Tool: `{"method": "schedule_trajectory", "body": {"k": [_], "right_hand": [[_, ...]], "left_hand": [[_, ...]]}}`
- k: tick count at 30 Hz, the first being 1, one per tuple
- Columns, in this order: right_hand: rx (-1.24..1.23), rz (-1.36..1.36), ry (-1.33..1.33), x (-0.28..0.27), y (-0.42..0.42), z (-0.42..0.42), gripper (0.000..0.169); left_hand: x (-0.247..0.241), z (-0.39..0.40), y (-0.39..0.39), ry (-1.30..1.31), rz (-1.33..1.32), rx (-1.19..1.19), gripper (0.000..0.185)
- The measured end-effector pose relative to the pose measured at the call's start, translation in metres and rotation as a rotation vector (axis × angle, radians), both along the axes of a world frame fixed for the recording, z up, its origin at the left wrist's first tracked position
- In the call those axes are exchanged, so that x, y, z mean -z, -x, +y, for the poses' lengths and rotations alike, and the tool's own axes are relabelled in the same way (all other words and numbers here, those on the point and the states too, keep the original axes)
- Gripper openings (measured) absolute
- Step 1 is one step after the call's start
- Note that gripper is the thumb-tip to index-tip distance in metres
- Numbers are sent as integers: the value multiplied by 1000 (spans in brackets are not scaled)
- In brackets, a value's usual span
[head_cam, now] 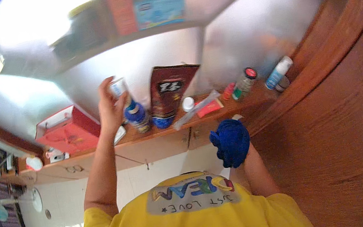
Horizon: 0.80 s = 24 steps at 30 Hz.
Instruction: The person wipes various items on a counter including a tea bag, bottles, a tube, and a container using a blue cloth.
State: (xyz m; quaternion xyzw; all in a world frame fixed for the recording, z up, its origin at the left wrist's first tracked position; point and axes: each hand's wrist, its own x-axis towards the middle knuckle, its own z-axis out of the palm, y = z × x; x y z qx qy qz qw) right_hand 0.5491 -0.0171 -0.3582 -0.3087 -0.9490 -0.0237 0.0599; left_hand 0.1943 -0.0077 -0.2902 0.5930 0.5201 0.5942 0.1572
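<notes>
My left hand [108, 105] is raised over the shelf with its fingers around a small white container [119, 87] with blue print. Just below that container stands a blue bottle [136, 115], its upper end partly overlapped in this view. A blue fabric cloth or mitt [231, 143] covers my right hand, which is in front of the shelf edge; the fingers are hidden. A dark red pouch [171, 86] stands upright near the middle, a blue item [163, 121] at its foot. Beside it are a white-capped jar [188, 104], a clear plastic strip [195, 111] and a red packet [210, 107].
On the wooden shelf [128, 135], a red paper bag [71, 130] stands left. Towards the right are a small red bottle [229, 91], a glass jar [244, 83] and a white-and-blue bottle [278, 73]. A blue box [160, 12] sits on an upper shelf. Brown wood panelling [331, 147] borders the right.
</notes>
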Motion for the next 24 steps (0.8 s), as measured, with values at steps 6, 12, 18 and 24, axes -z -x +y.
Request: {"method": "schedule_trajectory", "body": {"k": [6,12,18,24], "right_hand": [[630,856,516,106,-138,107,20],[982,337,-4,86,-147,142,58],[954,366,-117,97,-156,164,49],[781,496,-85,90,-159,150,49]], "left_hand": [[-4,2,-32,-44,-57,-40,72],[5,3,-41,-152,-86,-168,81],[9,-4,-52,-61,-120,-239,78],[26,-11,-54,-52,-144,-287,79]]}}
